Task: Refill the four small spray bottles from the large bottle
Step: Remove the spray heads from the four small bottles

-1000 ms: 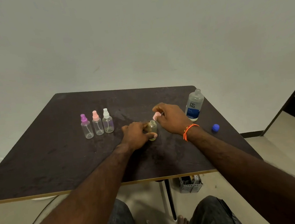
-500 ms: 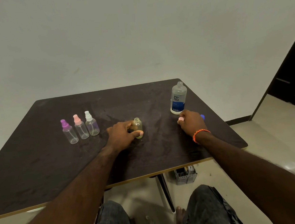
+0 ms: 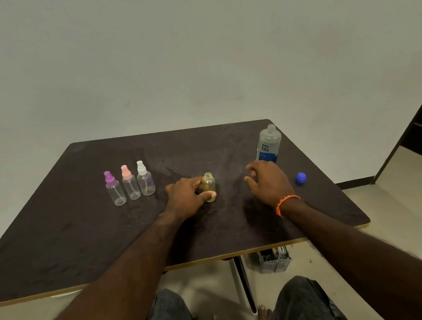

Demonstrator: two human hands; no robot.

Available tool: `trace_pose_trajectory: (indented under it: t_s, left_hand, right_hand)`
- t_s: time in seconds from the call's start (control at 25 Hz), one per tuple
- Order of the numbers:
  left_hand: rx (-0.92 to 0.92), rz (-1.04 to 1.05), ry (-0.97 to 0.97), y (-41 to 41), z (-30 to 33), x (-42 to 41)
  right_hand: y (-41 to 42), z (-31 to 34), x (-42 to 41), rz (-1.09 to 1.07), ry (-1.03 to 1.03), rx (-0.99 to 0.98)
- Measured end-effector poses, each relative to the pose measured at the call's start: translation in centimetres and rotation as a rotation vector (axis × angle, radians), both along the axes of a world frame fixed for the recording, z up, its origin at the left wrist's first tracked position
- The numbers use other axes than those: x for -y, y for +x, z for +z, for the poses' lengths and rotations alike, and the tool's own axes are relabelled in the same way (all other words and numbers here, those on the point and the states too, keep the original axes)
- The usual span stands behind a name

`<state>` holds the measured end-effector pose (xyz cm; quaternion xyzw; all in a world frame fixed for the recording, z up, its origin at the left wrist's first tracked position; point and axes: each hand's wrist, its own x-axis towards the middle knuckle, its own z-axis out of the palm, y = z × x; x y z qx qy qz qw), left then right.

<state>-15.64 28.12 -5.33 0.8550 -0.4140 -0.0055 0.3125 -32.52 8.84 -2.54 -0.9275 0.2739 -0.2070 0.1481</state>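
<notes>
My left hand (image 3: 190, 196) is closed around a small yellowish bottle (image 3: 209, 185) that stands upright at the table's middle with its neck uncapped. My right hand (image 3: 269, 180) hovers just right of it, fingers spread, nothing visible in them. Right behind that hand stands the large clear bottle (image 3: 268, 144) with a blue label, its top off. Its blue cap (image 3: 300, 178) lies on the table to the right. Three capped small spray bottles stand in a row at the left: purple-topped (image 3: 115, 191), pink-topped (image 3: 130, 185) and white-topped (image 3: 145, 181). The yellowish bottle's pink spray top is not in sight.
The dark table (image 3: 84, 233) has its front edge near my knees and its right corner close to the blue cap. A grey basket (image 3: 273, 259) sits on the floor under the table beside the table leg. A dark doorway is at the far right.
My right hand carried the pink spray top off the yellowish bottle to the right, near the blue cap, and has come back with its fingers spread. My left hand kept its hold.
</notes>
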Motion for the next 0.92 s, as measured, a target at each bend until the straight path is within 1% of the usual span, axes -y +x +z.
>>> trace_pose_trajectory:
  t_s: [0.12, 0.2, 0.32, 0.4, 0.64, 0.8, 0.92]
  left_hand:
    - [0.017, 0.043, 0.002, 0.3, 0.0, 0.4]
    - [0.025, 0.06, -0.019, 0.8, 0.0, 0.7]
    - [0.024, 0.078, -0.028, 2.4, 0.3, 1.5]
    - [0.016, 0.094, -0.028, 3.6, 0.2, 2.2]
    - [0.01, 0.119, -0.036, 6.6, -0.1, 4.4]
    - [0.005, 0.134, -0.042, 6.8, 0.1, 4.7]
    - [0.03, 0.105, 0.069, 6.3, -0.2, 4.3]
  right_hand:
    - [3.1, 0.6, -2.9, 0.272, 0.153, -0.006]
    - [5.2, 0.6, -4.4, 0.327, 0.259, 0.042]
    - [8.2, 0.1, -4.6, 0.267, 0.328, 0.121]
    - [9.6, -0.1, -4.1, 0.231, 0.364, 0.137]
    - [12.9, -1.3, -2.5, 0.222, 0.394, 0.191]
    - [13.7, -1.4, -1.9, 0.221, 0.427, 0.189]
    - [13.2, -1.0, -2.1, 0.219, 0.417, 0.162]
